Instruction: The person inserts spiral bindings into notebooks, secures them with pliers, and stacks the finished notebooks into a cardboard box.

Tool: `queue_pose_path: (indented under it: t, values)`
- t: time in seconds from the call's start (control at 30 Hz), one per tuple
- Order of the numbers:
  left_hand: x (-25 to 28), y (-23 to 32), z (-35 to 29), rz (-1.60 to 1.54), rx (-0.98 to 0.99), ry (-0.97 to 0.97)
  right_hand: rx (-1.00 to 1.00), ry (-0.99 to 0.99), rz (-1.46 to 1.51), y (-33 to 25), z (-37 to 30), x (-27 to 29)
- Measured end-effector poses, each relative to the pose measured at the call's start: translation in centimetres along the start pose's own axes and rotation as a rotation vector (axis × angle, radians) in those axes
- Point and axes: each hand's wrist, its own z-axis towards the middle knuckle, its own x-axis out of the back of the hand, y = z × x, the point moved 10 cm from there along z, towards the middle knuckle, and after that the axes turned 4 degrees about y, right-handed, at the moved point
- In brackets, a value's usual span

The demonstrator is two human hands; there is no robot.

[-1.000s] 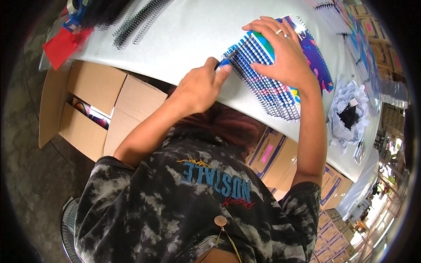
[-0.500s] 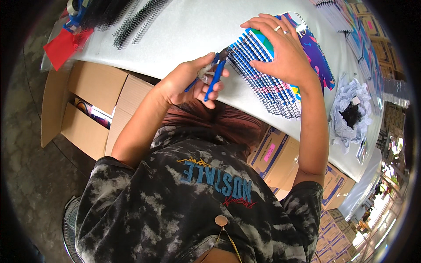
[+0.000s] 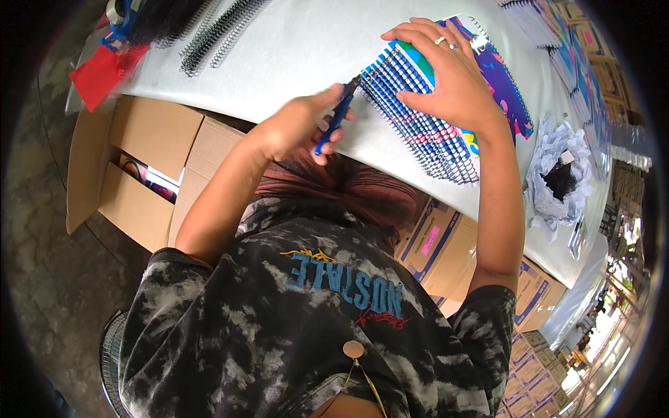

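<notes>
My left hand (image 3: 303,125) is closed around blue-handled pliers (image 3: 338,118). Their dark jaws point at the upper left corner of a stack of spiral notebooks (image 3: 414,115), by the ends of the black coils; whether they touch a coil is too small to tell. The notebooks lie fanned, so several coil spines show in rows. My right hand (image 3: 453,80) lies over the top of the stack with its fingers spread, the thumb on the covers. A purple notebook (image 3: 498,76) with a coil along its edge lies just beyond that hand.
Loose black coils (image 3: 219,35) lie at the table's far left, near a red sheet (image 3: 104,73) and a blue tape dispenser (image 3: 122,17). Crumpled pale plastic (image 3: 557,174) holds black scraps at the right. An open carton (image 3: 150,146) stands left; more notebooks (image 3: 540,28) are stacked far right.
The pliers' handles have come together in my left hand, which has shifted slightly left. My right hand remains on the notebooks.
</notes>
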Motion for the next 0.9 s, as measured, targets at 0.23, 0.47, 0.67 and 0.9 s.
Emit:
queue_pose_path:
  t: [0.23,0.47,0.67,0.9]
  values:
    - [-0.5,0.5,-0.4,0.056,0.076,0.074,0.004,0.040,-0.012,0.2,0.0,0.3]
    - [-1.0,-0.8,0.0,-0.294,0.088,-0.101,0.033,0.016,-0.046,-0.7,0.1,0.3]
    - [1.6,3.2,-0.4,0.977,-0.107,0.394,0.009,0.001,-0.044,-0.6,-0.1,0.2]
    - [-1.5,-1.2,0.1,-0.504,0.169,-0.224,0.131,0.078,-0.123,-1.7,0.0,1.4]
